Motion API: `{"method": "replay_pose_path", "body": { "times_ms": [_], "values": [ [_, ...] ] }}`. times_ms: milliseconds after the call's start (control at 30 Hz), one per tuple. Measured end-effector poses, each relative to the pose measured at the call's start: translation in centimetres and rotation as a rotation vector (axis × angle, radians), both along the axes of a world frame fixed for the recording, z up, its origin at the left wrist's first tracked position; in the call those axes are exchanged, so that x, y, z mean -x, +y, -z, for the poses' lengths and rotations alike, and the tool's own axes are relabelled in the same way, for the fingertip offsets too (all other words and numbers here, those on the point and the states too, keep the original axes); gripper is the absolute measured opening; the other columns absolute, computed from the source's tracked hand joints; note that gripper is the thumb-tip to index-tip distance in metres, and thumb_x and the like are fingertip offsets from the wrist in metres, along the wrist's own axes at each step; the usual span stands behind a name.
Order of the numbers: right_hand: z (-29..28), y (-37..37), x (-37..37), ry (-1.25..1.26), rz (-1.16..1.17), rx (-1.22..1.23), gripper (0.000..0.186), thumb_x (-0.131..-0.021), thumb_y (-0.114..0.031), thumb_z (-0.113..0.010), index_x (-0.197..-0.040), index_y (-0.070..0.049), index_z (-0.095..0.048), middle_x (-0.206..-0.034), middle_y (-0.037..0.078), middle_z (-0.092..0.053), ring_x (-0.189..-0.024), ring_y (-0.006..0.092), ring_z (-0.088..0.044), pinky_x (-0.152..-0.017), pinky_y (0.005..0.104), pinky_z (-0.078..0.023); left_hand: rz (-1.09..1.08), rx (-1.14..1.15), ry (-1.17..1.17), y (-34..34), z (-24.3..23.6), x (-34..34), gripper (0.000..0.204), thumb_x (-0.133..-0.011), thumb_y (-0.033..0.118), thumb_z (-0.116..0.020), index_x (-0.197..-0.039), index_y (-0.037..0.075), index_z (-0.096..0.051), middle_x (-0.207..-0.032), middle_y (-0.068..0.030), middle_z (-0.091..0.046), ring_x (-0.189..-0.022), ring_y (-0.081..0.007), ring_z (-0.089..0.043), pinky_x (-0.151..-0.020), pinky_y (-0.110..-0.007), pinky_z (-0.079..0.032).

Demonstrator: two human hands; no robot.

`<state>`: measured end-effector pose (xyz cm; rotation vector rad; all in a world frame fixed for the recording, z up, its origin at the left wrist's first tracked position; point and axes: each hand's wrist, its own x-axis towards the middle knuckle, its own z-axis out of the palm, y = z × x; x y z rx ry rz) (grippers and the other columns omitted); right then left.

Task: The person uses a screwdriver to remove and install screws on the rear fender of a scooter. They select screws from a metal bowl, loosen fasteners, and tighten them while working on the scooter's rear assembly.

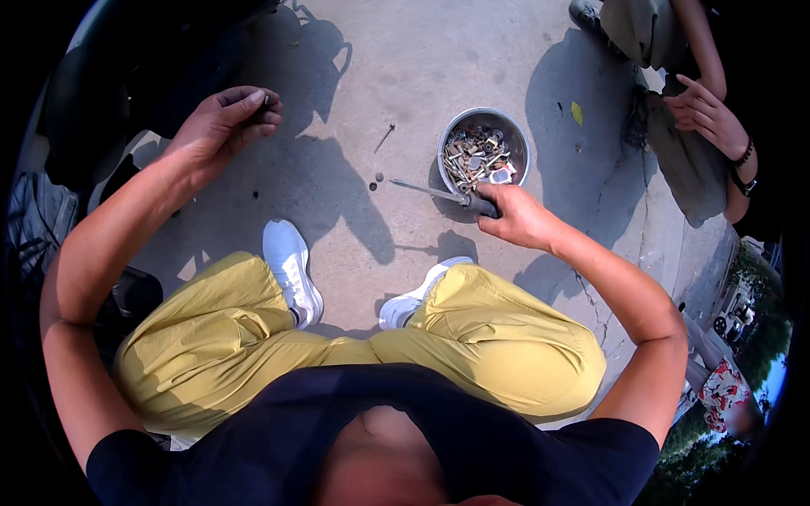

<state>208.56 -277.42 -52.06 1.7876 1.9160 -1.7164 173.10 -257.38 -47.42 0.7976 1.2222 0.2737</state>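
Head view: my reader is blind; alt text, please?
A person's right hand grips a screwdriver-like tool by a metal bowl of mixed hardware; the left hand pinches a small dark object. A bolt lies on the concrete.

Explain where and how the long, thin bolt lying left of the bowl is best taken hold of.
Probably mid-shank, from above, pinching across its length: the bolt is slim and straight, lies on the concrete, and no object touches its sides.

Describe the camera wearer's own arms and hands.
The left hand and right hand wear no gloves. The left arm and right arm show no watch or bracelet and are uncovered below short, dark navy sleeves with no visible markings.
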Motion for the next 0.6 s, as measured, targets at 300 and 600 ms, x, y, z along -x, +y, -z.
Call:
{"method": "replay_pose_path", "body": {
  "times_ms": [300,600],
  "values": [
    [13.7,2.8,-1.8,-0.639,0.464,-0.355,0.022,-0.077,-0.014,-0.063,-0.097,-0.003,-0.064,-0.095,0.019,-0.063,-0.094,0.037,-0.061,-0.082,0.0462,-0.047,0.298,0.346,-0.02,-2.3,7.1,4.3,0.023,-0.095,0.02,-0.054,-0.102,-0.001,-0.059,-0.093,-0.0108,-0.065,-0.084,-0.0164,-0.065,-0.075,-0.027,-0.056],
    [17.3,2.1,-0.7,-0.798,0.477,-0.539,0.034,-0.065,0.001,-0.064,-0.098,-0.005,-0.067,-0.097,0.012,-0.062,-0.098,0.0307,-0.058,-0.086,0.042,-0.045,0.173,0.506,-0.296,-4.8,17.6,0.6,0.026,-0.095,0.022,-0.054,-0.097,-0.003,-0.06,-0.093,-0.014,-0.066,-0.086,-0.0211,-0.064,-0.076,-0.032,-0.055]
  ]
}}
